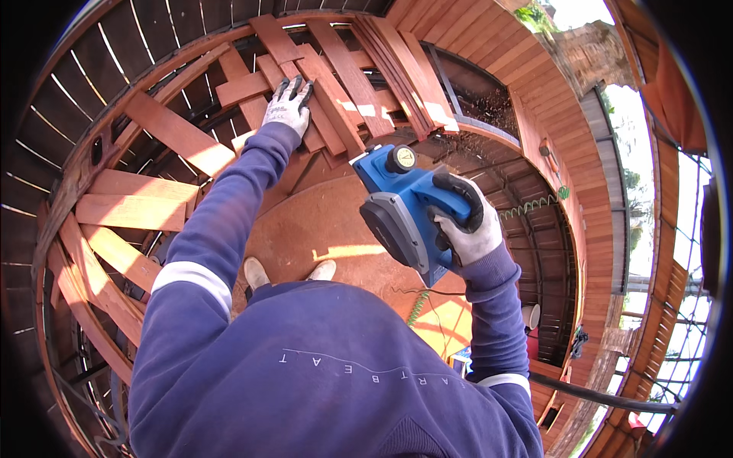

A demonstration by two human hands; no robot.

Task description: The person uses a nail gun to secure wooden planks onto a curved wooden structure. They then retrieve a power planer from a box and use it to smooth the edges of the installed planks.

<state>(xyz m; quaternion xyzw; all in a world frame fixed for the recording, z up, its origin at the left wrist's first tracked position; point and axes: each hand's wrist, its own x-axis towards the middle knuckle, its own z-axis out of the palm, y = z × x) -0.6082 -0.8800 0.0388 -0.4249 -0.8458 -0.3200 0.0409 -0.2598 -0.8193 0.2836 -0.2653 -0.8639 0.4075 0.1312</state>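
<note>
My right hand (475,227), in a white glove with dark fingers, grips the rear handle of a blue electric hand planer (408,191). The planer is tilted in the air, its round black front knob towards the far side, close to the near end of a reddish wooden board (328,95). My left hand (288,111), gloved alike, lies with fingers stretched out on the boards just left of that one. Several more boards (357,72) lie under and beside it, some overlapping crosswise. The planer's sole faces away from view.
Loose planks (179,133) rest along the left side on a curved frame. A green coiled hose (534,204) hangs at the right near a tool with an orange handle (548,156). Dark cable runs over the reddish floor (305,221) behind the planer. My shoes (324,270) stand below.
</note>
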